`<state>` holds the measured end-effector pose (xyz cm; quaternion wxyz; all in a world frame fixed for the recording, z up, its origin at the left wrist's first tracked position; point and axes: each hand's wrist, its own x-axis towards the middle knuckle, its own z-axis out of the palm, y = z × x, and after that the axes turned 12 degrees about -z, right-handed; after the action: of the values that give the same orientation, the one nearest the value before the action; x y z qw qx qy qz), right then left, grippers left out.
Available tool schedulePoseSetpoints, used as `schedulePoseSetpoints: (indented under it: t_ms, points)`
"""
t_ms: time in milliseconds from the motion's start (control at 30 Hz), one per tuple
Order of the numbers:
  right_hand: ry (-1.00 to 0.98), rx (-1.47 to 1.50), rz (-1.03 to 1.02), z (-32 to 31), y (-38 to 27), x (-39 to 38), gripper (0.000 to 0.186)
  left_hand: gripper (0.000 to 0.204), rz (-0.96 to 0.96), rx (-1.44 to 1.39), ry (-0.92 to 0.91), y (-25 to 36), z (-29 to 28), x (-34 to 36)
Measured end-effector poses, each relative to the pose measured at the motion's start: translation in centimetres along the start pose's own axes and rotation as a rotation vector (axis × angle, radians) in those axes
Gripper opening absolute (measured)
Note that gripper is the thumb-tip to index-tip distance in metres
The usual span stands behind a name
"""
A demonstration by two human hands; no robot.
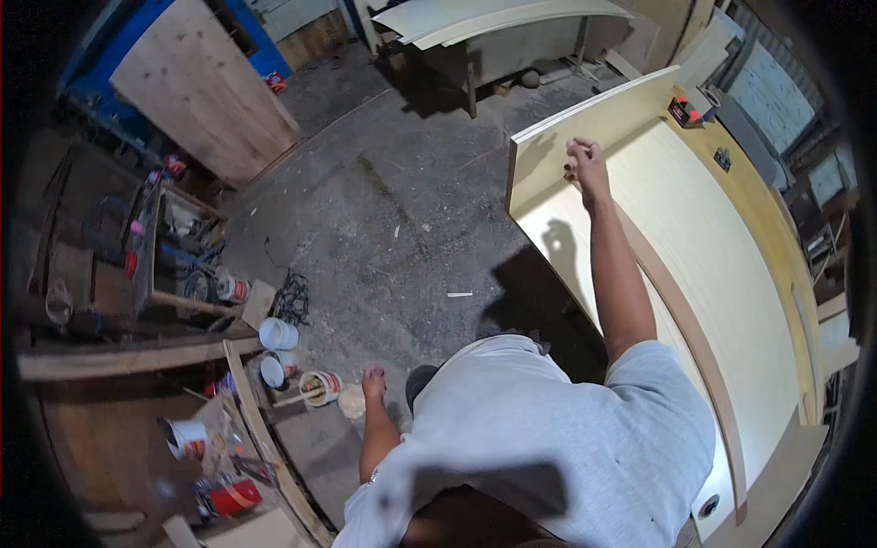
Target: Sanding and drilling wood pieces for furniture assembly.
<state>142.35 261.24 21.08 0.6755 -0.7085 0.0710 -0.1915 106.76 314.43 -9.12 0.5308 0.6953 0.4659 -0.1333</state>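
My right hand is raised in front of the upright end panel of a large pale plywood piece. Its fingers are curled, and what they hold, if anything, is too small to make out. A long curved brown strip lies along the plywood, its far end under that hand. The hand casts a shadow on the pale surface. My left hand hangs low with loosely bent fingers and nothing visible in it, near a tub with sticks in it and a round pale object.
A wooden board leans at the back left. A rack, white buckets, tangled cable and a timber frame line my left. Stacked curved sheets stand at the back. Small tools lie on the yellow board.
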Motion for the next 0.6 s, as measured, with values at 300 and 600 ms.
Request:
schedulePoseSetpoints:
  t_ms: [300, 600]
  points:
    - [0.386, -0.178, 0.047, 1.4, -2.5, 10.9, 0.079, 0.016, -0.336, -0.060, -0.114, 1.7, -3.4, 16.6]
    - [0.525, -0.514, 0.076, 1.9, -1.4, 13.0, 0.059, 0.016, -0.023, 0.332, -0.305, 38.6, 0.4, 40.7]
